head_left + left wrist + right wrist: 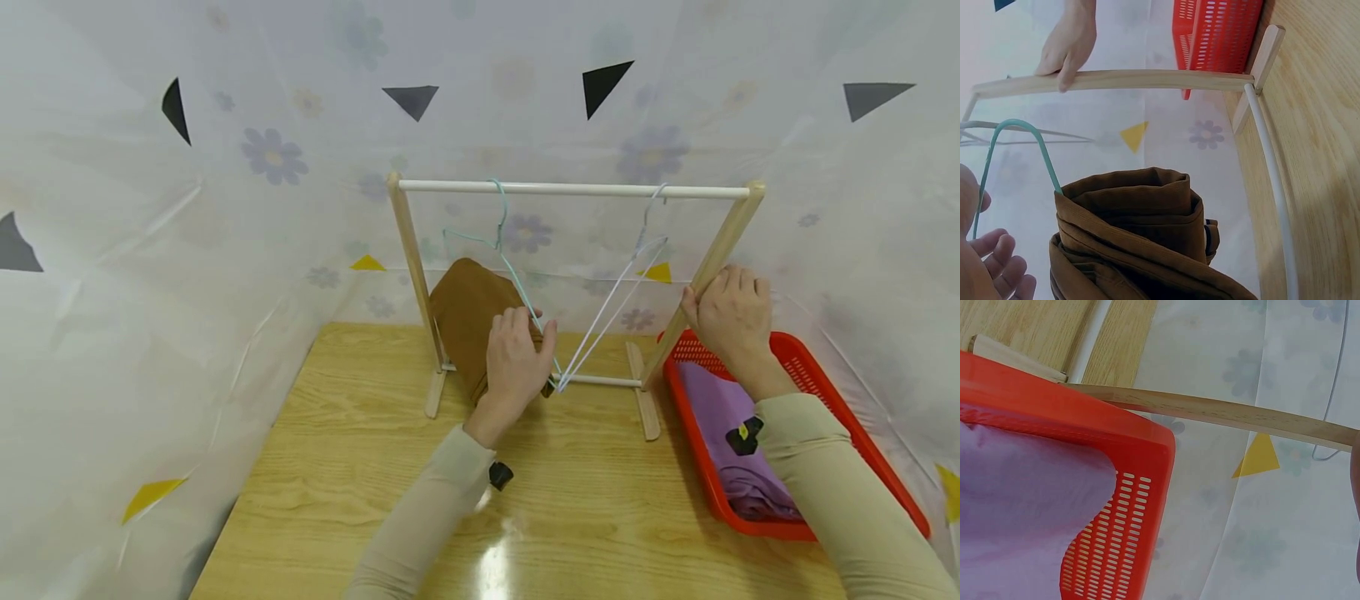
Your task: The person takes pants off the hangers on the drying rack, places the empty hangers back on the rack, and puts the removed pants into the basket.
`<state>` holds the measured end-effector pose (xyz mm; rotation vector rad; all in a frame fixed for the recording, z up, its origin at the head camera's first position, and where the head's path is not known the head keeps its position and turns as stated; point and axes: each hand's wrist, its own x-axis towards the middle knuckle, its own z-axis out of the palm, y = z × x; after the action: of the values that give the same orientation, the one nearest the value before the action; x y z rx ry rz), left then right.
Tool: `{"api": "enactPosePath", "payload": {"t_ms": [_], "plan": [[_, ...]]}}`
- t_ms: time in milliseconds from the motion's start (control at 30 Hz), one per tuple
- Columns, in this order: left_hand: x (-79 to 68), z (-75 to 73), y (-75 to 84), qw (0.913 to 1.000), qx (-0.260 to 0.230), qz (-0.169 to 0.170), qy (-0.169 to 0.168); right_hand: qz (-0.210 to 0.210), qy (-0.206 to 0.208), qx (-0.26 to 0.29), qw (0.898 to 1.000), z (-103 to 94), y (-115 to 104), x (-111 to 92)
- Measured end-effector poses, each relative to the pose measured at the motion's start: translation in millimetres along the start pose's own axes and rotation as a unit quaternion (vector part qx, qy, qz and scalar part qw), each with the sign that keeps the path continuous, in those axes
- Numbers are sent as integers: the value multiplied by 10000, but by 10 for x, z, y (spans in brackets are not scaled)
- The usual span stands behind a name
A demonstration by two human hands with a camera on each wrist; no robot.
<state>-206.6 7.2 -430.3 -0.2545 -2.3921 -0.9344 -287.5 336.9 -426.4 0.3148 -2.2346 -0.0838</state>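
My left hand (517, 358) is beside a folded brown garment (468, 300), which hangs over a teal hanger (505, 204). In the left wrist view its fingers (1000, 256) are loosely bent close to the hanger wire, with nothing gripped between them; whether they touch the wire is unclear. My right hand (735, 317) grips the right wooden post of a small clothes rack (570, 189), thumb on the near side. Farther right on the rack's white bar hangs a bare white hanger (599, 320), its lower tip close to the teal one's.
To the right of the rack stands a red basket (693, 462) with a purple garment (708, 408) inside. The rack's feet rest on a wood-grain table (337, 467). Pale flowered sheeting (480, 50) surrounds the table at the back and sides.
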Motion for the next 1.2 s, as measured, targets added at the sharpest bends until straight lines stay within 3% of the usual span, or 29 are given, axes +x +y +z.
{"api": "enactPosePath", "payload": {"t_ms": [467,1200], "plan": [[-40,-102,-17,9999,-63,117,-54,35,-129,-57,9999,6,11,-7],[-128,-435,-129,9998,90,167,66,23,58,-4,10000,22,8,-4]]}}
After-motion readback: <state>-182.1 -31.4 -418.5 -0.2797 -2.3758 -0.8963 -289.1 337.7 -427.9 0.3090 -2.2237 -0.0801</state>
